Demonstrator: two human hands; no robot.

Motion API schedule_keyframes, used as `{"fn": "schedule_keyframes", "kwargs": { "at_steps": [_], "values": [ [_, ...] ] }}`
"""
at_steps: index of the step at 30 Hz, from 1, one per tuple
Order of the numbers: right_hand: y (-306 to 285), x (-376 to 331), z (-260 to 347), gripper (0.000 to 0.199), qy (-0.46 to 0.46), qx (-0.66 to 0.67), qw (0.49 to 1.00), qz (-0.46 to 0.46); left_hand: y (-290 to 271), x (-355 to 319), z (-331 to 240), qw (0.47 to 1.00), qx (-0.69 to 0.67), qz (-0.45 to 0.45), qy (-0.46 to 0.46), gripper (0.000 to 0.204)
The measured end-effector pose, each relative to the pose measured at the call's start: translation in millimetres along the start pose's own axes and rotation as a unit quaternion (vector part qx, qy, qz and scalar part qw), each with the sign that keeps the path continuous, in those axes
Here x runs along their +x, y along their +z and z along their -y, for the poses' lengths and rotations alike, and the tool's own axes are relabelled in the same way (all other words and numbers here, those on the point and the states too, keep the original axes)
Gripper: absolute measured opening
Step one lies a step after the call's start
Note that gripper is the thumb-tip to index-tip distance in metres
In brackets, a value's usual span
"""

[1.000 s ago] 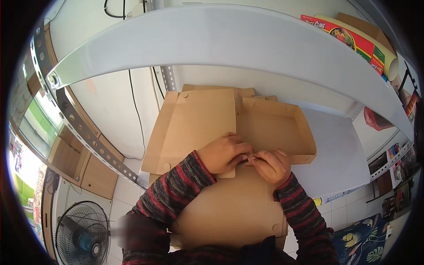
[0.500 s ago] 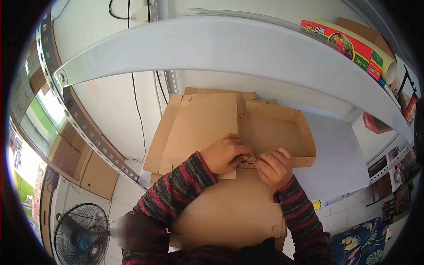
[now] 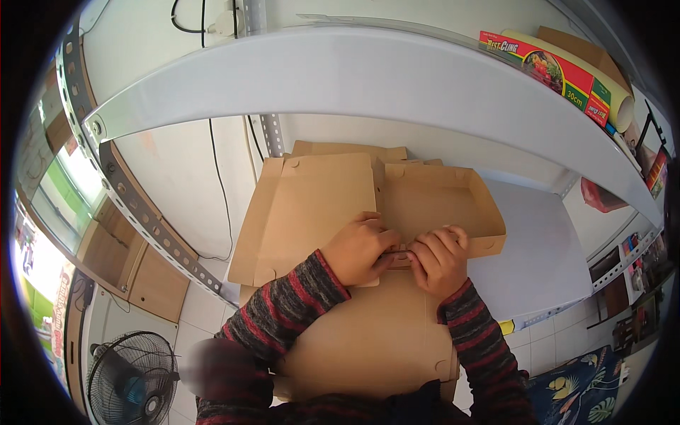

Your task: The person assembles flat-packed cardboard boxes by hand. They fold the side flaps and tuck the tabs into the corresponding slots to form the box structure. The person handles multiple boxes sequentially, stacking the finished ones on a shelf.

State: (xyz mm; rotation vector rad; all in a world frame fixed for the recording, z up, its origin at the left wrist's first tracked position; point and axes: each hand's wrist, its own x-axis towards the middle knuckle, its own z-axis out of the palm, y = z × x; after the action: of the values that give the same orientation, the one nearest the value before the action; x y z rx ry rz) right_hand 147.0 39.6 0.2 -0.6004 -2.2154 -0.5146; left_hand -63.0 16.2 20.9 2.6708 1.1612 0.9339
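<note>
Far to my left a fan [image 3: 131, 379] stands on the tiled floor, beside the slotted metal upright [image 3: 145, 216] of the shelving. On the white shelf [image 3: 538, 262], toward its left edge, the brown cardboard box [image 3: 354, 212] lies opened out, its flat lid [image 3: 304, 209] to the left and its shallow tray [image 3: 439, 205] to the right, and another flat sheet of cardboard [image 3: 368, 340] overhangs the front edge toward me. My left hand [image 3: 358, 248] is curled, fingers pinching the box's near edge where lid meets tray; my right hand [image 3: 439, 258] is clenched just beside it on the same fold, thumbs almost touching. Exactly what sits between the fingertips I cannot tell. As I judge it, the danger is in the fold: uneven pressure could crease the wall crooked or tear a tab. The tray could also slide toward the right edge of the shelf. Above, a roll of wrap in its box [image 3: 559, 71] lies on the upper shelf [image 3: 368, 78].
</note>
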Motion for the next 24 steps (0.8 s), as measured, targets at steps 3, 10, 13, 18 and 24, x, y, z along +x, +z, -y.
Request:
{"fn": "schedule_keyframes", "kwargs": {
  "at_steps": [3, 10, 13, 18, 24],
  "values": [
    [1.4, -2.2, -0.3, 0.008, 0.000, -0.011, 1.000, -0.002, 3.8, -1.1, -0.5, 0.998, 0.013, -0.053, 0.017, 0.015],
    [1.5, -2.1, 2.5, 0.005, 0.006, -0.013, 1.000, 0.001, 7.0, -1.3, 1.7, 0.998, 0.009, -0.053, 0.033, 0.011],
    [3.3, -1.0, 4.4, 0.005, 0.012, -0.003, 1.000, -0.016, 10.9, -1.9, 3.4, 0.999, -0.006, -0.041, 0.022, 0.011],
    [5.2, -2.6, 1.6, 0.005, 0.004, 0.013, 1.000, 0.027, 17.6, 0.3, 2.3, 0.999, 0.001, -0.033, 0.031, 0.013],
    [8.3, -5.3, -0.3, 0.007, 0.007, 0.028, 0.999, 0.018, 16.3, -0.9, -1.9, 0.998, 0.016, -0.048, 0.022, 0.010]
  ]
}}
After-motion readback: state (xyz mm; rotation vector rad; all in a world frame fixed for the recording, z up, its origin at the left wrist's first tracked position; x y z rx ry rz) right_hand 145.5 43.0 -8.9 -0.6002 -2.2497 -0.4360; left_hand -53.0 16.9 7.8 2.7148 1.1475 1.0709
